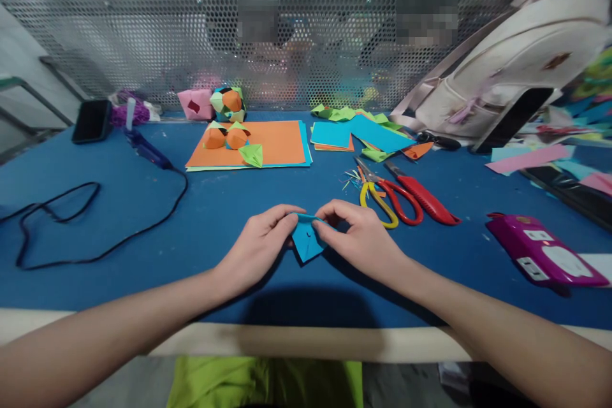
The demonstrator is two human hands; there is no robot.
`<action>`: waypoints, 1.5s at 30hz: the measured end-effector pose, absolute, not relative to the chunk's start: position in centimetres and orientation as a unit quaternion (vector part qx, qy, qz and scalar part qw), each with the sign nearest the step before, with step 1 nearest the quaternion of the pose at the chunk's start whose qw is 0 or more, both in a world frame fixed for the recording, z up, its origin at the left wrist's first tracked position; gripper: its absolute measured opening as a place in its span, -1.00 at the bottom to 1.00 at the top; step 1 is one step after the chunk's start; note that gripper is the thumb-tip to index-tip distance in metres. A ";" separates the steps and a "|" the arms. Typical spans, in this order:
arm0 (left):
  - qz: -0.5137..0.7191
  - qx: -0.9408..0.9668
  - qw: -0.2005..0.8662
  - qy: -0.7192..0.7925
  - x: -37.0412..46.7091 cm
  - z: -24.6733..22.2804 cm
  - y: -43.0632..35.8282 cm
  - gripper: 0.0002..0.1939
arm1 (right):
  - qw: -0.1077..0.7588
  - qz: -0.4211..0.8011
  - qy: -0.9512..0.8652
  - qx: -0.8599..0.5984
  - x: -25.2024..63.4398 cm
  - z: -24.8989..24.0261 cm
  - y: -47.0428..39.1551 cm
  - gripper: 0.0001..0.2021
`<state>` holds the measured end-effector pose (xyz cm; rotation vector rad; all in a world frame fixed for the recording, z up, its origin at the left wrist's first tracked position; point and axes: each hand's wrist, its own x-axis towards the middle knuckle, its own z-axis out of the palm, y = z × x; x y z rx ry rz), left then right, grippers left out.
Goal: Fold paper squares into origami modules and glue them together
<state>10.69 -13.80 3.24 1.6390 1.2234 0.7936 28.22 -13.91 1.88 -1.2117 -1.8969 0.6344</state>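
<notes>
Between both hands is a small piece of folded blue paper (306, 243), its pointed corner toward me. My left hand (261, 239) pinches its upper left edge between thumb and fingers. At the upper right edge, my right hand (358, 234) grips the same paper with thumb and forefinger. The paper is just above the blue tabletop (205, 217) or touching it; I cannot tell which. Scissors (389, 201) with one yellow and one red handle lie just beyond my right hand, beside a red-handled box cutter (423, 194).
Orange sheets (282, 140) carry folded paper pieces (224, 137) at the back. Blue paper squares (331, 134) lie to their right. On the left are a corded glue gun (148, 150) and a phone (92, 121). A purple case (545, 252) and a white backpack (516, 70) occupy the right.
</notes>
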 end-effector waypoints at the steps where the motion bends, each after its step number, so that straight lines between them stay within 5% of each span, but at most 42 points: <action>1: 0.323 0.671 0.449 0.494 10.7 3.1 -13.8 -0.65 | 0.392 0.247 -0.749 -0.474 28.2 1.8 -13.9 -0.91; 45: 0.322 0.701 0.400 0.495 10.7 2.5 -13.7 -0.73 | 0.418 0.215 -0.785 -0.404 28.4 1.1 -13.7 -0.86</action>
